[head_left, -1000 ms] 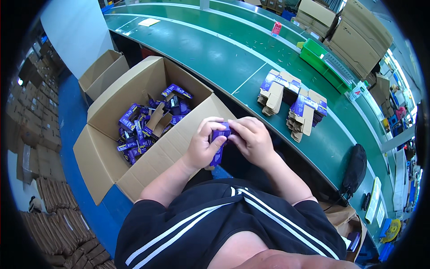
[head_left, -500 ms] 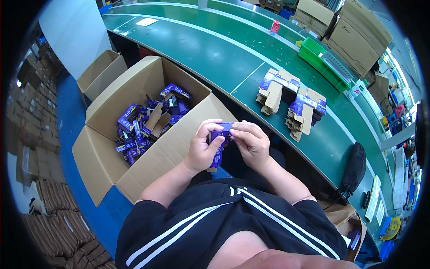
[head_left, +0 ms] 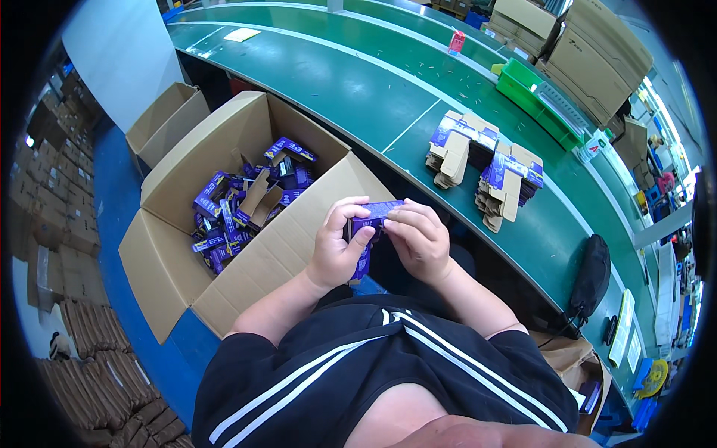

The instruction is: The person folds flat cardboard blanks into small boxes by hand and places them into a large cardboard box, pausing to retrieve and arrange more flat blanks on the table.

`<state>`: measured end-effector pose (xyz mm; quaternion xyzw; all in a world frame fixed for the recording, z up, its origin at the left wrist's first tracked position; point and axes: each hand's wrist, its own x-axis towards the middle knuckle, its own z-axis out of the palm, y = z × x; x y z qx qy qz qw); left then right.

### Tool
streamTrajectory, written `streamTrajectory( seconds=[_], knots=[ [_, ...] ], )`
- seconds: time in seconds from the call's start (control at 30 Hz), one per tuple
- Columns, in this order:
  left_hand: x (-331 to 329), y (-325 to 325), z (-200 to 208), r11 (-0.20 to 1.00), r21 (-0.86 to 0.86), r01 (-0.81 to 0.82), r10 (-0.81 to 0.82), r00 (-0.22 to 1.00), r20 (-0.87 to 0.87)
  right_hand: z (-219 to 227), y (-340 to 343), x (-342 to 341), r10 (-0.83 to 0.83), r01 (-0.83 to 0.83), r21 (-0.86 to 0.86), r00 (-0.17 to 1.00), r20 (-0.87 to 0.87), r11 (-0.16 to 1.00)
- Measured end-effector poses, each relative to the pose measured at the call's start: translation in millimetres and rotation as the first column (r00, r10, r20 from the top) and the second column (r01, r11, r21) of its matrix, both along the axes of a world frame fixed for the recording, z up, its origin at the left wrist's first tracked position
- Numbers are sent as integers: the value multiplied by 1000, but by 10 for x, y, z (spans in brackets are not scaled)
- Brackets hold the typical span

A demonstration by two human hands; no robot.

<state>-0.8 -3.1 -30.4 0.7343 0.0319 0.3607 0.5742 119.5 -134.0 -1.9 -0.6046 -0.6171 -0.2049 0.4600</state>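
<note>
Between my two hands is a small purple carton (head_left: pixel 376 212), held in front of my chest. My left hand (head_left: pixel 340 243) grips its left side, thumb toward me and fingers curled over the top. At its right end, the bent fingers of my right hand (head_left: pixel 418 237) pinch the cardboard. A purple part of the carton hangs down below my left thumb. To the left, a large open cardboard box (head_left: pixel 295 254) holds several purple cartons (head_left: pixel 228 213) in a loose heap. Two stacks of flattened purple and brown cartons (head_left: pixel 453 153) lie on the green table (head_left: pixel 328 97).
A green plastic basket (head_left: pixel 523 89), a small red box (head_left: pixel 457 42) and a white bottle (head_left: pixel 592 145) stand farther back on the table. A black pouch (head_left: pixel 590 276) lies at the right edge. Stacked brown cardboard (head_left: pixel 97 358) fills the lower left.
My right fingers have shifted slightly on the carton, and more of its purple top face now shows between my hands. Otherwise the hands stay in nearly the same place.
</note>
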Motion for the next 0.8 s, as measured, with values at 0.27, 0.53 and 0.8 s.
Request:
streamTrajectory(
  seconds=[0.27, 0.53, 0.8],
  knots=[
    [-13, 21, 56, 977, 204, -56, 46, 998, 51, 0, 10, -18, -17, 21, 23, 989, -149, 1000],
    [-34, 22, 40, 990, 134, -42, 40, 999, 15, -37, 17, -3, -24, 25, 21, 999, -44, 999],
    [-57, 181, 122, 911, 407, 67, -70, 998, -8, 112, 10, 368, 24, -257, -335, 824, -566, 907]
  ],
)
